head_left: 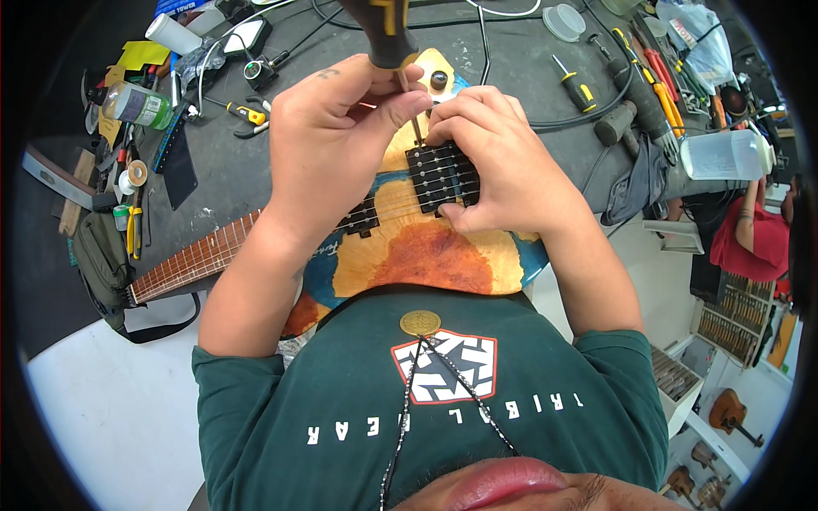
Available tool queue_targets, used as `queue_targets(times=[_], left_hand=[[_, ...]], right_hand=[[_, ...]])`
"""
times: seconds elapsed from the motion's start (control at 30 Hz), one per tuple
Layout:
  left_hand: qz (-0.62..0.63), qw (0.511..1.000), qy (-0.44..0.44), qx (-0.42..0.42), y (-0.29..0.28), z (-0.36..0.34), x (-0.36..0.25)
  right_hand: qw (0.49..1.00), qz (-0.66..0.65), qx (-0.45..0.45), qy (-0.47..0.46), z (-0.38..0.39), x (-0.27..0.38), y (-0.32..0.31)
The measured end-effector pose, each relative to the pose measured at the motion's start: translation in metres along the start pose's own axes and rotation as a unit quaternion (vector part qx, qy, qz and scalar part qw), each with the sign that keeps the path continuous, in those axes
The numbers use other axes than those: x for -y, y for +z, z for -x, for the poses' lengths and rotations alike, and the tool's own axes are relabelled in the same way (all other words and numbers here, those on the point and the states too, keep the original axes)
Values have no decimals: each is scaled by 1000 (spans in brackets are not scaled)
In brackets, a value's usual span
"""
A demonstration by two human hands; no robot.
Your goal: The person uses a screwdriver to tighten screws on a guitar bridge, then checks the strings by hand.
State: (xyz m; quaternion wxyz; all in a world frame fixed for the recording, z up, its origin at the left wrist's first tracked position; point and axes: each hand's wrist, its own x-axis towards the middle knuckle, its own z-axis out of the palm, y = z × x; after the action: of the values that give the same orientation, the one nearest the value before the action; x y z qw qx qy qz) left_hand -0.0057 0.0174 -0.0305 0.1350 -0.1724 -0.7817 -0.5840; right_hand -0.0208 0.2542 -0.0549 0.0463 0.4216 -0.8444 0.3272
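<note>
Guitar: the guitar [434,255] lies face up beneath both our hands, its body close against our shirt [341,375]; its neck [194,261] runs out past our left forearm; set so, we judge, to bring the pickup within reach of both hands.
Pickup: the black pickup [429,180] sits under the strings, between our hands and partly beneath the right one.
Driver: the driver [385,38] stands steeply, handle above our left hand, shaft slanting down to the pickup's far end; it seems held low on the shaft to steady the tip; whether the tip is seated we cannot tell.
Left hand: our left hand [319,140] pinches the shaft between thumb and fingers; the wrist is raised, the forearm crossing over the guitar.
Right hand: our right hand [515,166] arches over the pickup, fingers bent near the tip, thumb spread wide to the near end; probably a brace, though whether it grips or only rests we cannot tell.
Bench: past the left hand lie pliers [250,117]; past the right, a second driver [578,88] and a hammer [615,123]; left clear of the hands, perhaps, yet near.
</note>
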Motion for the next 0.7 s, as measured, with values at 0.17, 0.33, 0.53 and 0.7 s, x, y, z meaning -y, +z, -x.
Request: queue_targets(times=[0.17,0.33,0.53,0.7], left_hand=[[20,999,28,10,-5,0,9],[51,997,16,48,-5,-4,3],[169,984,-39,40,1,-2,-6],[96,995,16,23,-3,-3,5]], right_hand=[[1000,0,-2,-1,1,0,1],[1000,2,-4,-4,0,-1,0],[1000,-1,-5,-2,0,0,-1],[1000,2,-3,-7,-1,0,-1]])
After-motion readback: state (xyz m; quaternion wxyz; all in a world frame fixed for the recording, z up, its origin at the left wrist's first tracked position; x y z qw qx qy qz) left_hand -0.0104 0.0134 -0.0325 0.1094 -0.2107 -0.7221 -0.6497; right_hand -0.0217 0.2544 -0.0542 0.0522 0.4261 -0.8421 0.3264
